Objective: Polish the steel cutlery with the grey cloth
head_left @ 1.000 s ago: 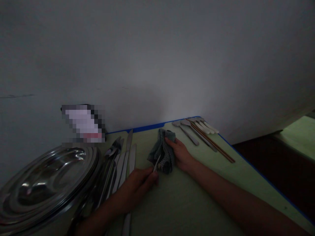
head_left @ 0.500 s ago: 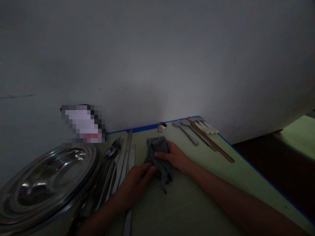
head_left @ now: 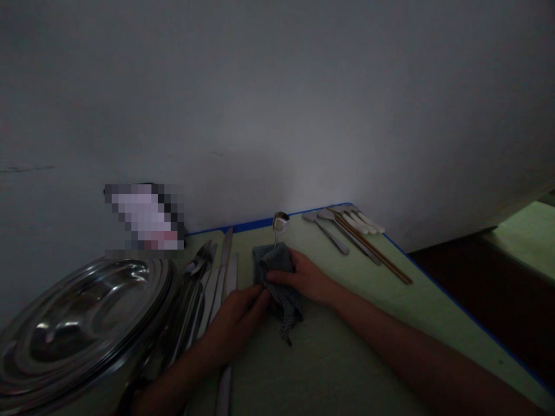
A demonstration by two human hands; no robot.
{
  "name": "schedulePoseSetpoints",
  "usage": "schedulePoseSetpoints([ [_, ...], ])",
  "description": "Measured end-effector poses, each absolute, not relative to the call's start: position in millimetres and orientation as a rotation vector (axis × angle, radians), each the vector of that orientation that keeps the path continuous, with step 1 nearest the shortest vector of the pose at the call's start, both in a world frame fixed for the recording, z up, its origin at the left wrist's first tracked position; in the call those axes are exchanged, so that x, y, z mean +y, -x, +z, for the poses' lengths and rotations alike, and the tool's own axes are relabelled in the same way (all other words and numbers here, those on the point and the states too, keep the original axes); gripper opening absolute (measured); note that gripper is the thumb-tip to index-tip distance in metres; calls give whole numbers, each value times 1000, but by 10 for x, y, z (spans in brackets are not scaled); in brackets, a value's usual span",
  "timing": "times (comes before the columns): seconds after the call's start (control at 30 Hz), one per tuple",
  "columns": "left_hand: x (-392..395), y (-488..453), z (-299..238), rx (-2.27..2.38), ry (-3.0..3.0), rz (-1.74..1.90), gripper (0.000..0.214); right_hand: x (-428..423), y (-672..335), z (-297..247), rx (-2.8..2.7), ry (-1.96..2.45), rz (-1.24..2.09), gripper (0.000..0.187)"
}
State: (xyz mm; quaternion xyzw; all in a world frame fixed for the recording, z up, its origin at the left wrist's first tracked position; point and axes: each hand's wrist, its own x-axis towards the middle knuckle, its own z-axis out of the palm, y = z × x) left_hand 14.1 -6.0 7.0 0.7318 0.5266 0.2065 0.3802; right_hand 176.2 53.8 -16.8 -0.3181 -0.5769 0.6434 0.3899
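The cloth [head_left: 273, 258] I grip looks matt and rough-woven; the spoon [head_left: 281, 221] I hold in it is glossy metal. I see mirror-smooth metal plates [head_left: 93, 318], duller metal knives [head_left: 226, 251], wooden-looking chopsticks [head_left: 373, 245] and smooth, plastic-looking white handles [head_left: 363, 223]. My table [head_left: 347, 346] looks smooth, the wall [head_left: 277, 86] matt.

The cloth [head_left: 287, 299] is grey-blue, partly speckled — the table [head_left: 303, 370] pale green, blue-edged.

The metal spoon [head_left: 281, 221] now shows its head beyond the fingers of the right hand [head_left: 309, 280]; the cloth [head_left: 272, 254], which covered this head one second ago, wraps the handle, its corner hanging below the thumb.
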Motion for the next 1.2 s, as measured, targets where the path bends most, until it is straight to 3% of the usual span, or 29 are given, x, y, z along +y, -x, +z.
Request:
schedulePoseSetpoints([
  [0.5,-77,-141,33,1226,-2061,454,36,671,-1715,-218,-461,760,1884,21],
  [0.9,-122,-113,101,1213,-2001,511,26,613,-1713,-168,-646,715,1846,26],
  [1.2,-105,-129,105,1250,-1996,516,31,632,-1717,-205,-624,726,1823,28],
])
